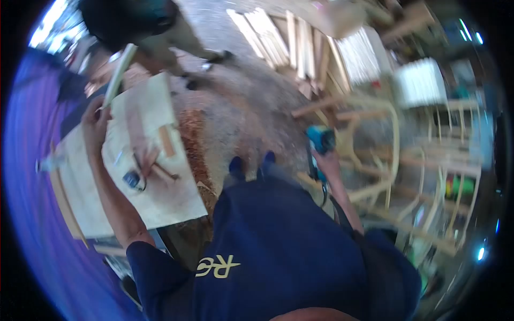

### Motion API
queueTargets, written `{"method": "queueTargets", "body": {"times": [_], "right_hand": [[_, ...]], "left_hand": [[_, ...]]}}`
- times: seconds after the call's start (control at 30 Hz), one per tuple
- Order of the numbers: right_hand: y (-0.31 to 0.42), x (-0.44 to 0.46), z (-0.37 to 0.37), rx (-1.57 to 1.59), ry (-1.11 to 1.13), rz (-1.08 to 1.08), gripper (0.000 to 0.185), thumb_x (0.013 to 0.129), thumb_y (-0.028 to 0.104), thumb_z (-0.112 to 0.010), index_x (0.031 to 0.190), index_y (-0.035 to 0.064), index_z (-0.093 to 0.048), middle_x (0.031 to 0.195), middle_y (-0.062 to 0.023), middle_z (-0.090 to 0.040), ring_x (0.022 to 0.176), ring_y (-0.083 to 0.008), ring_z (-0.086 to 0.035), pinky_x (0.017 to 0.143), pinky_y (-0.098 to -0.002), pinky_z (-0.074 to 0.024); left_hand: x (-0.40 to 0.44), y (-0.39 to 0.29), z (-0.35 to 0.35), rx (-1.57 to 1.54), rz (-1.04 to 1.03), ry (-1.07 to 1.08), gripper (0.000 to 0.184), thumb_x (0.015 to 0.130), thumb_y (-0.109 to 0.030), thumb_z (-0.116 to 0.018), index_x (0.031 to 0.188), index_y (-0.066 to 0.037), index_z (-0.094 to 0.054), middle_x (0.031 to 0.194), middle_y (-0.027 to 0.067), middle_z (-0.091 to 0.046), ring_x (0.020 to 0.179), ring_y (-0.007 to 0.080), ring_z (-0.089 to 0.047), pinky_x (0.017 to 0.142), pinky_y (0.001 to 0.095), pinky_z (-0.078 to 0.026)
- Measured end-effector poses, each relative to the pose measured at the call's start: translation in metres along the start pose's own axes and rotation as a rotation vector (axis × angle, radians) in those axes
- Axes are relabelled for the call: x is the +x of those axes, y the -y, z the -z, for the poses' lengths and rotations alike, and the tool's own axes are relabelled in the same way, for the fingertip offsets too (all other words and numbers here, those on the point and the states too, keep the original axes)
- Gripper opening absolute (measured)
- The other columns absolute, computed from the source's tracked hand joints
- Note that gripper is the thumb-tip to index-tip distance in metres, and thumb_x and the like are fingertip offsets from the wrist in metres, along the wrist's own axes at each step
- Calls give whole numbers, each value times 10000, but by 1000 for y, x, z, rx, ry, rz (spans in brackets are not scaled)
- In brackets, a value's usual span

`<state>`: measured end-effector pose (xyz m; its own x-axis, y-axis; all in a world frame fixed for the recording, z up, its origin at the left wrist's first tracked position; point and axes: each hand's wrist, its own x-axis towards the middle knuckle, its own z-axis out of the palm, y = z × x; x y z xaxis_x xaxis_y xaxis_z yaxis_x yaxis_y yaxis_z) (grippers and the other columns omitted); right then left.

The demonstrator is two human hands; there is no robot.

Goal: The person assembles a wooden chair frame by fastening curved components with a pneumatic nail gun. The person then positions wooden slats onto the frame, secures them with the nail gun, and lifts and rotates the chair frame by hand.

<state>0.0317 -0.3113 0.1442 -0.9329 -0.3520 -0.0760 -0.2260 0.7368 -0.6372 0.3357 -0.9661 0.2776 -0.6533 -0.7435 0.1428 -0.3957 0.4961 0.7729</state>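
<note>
At the left, my left hand (pixel 96 120) is closed around the lower end of a pale wooden strip (pixel 120 74), which slants up over the far edge of a light work board (pixel 184 200). My right hand (pixel 326 160) grips a teal power tool (pixel 321 140) out to the right, above the floor. On the board lie a blue tape measure (pixel 133 179), a small wooden block (pixel 166 141) and a hammer-like tool with a wooden handle (pixel 163 172). The tool's working end is blurred.
Another person (pixel 184 40) stands beyond the board. Wood shavings (pixel 195 144) lie along its right side. Wooden chair-like frames (pixel 396 144) stand at the right, with stacked wooden strips (pixel 305 45) farther back. A purple sheet (pixel 32 176) hangs at the left.
</note>
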Motion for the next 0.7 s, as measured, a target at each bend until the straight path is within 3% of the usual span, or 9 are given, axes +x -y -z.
{"method": "queueTargets", "body": {"times": [0.07, 0.17, 0.2, 0.27, 0.3, 0.4, 0.43, 0.53, 0.7], "right_hand": [[34, 1, 19, 64, 80, -180, 411, 842, 371, -798, 937, -7, -670, 720, -78, -651, 682, -199, -618, 666, -411, -499], [-17, 12, 15, 223, 25, -116, 292, 851, 272, -807, 882, 20, -663, 669, -15, -607, 617, -138, -580, 594, -356, -464], [-23, 5, -6, 167, 3, -179, 260, 857, 251, -800, 873, 31, -662, 667, -3, -601, 603, -124, -569, 580, -342, -453], [-62, 8, -10, 136, -57, -281, 214, 865, 218, -791, 859, 49, -660, 663, 16, -589, 577, -102, -551, 553, -317, -433], [-80, 9, -10, 142, -95, -312, 199, 868, 206, -787, 854, 55, -659, 660, 22, -584, 565, -94, -542, 541, -307, -424], [-107, 45, -17, 286, -169, -308, 190, 865, 200, -785, 856, 59, -658, 652, 22, -579, 544, -89, -533, 514, -292, -411], [-98, 46, -4, 302, -147, -358, 187, 864, 197, -785, 861, 57, -661, 652, 21, -582, 544, -90, -535, 509, -290, -410], [-86, 58, 26, 179, -183, -427, 186, 860, 197, -786, 868, 56, -666, 648, 16, -584, 540, -90, -539, 502, -287, -410], [-99, 85, 43, 389, -192, -514, 279, 820, 243, -822, 944, 32, -690, 691, -30, -642, 645, -164, -633, 618, -352, -505]], "left_hand": [[35, -43, -46, -151, -88, 83, 306, 999, -86, -633, 1296, -26, -678, 992, -24, -692, 736, 27, -540, 604, 177, -403], [77, -120, -120, -218, -121, 248, 347, 1035, -153, -613, 1361, -43, -650, 975, -37, -684, 748, 8, -527, 575, 175, -367], [84, -112, -140, -423, -82, 279, 365, 1053, -191, -588, 1384, -44, -635, 973, -36, -689, 778, 12, -562, 565, 175, -397], [102, -173, -179, -205, -18, 390, 420, 1059, -329, -570, 1379, -68, -645, 907, -12, -712, 762, 30, -608, 579, 198, -485], [99, -204, -201, -412, 91, 433, 419, 1041, -337, -591, 1362, -78, -665, 895, -1, -719, 686, 41, -568, 558, 222, -458], [128, -227, -278, -300, -254, 388, 507, 963, -280, -728, 1384, -15, -628, 900, 13, -714, 704, 59, -545, 609, 237, -460], [133, -243, -298, -232, -250, 475, 518, 917, -220, -783, 1373, -22, -640, 835, -9, -684, 686, 53, -542, 596, 229, -438], [140, -271, -372, -327, -117, 631, 439, 901, -185, -798, 1298, -30, -692, 737, -29, -650, 619, 55, -532, 558, 229, -420], [147, -292, -535, -176, -37, 1041, 285, 946, -244, -731, 1185, -90, -757, 715, 23, -683, 600, 95, -596, 553, 265, -476]]}}
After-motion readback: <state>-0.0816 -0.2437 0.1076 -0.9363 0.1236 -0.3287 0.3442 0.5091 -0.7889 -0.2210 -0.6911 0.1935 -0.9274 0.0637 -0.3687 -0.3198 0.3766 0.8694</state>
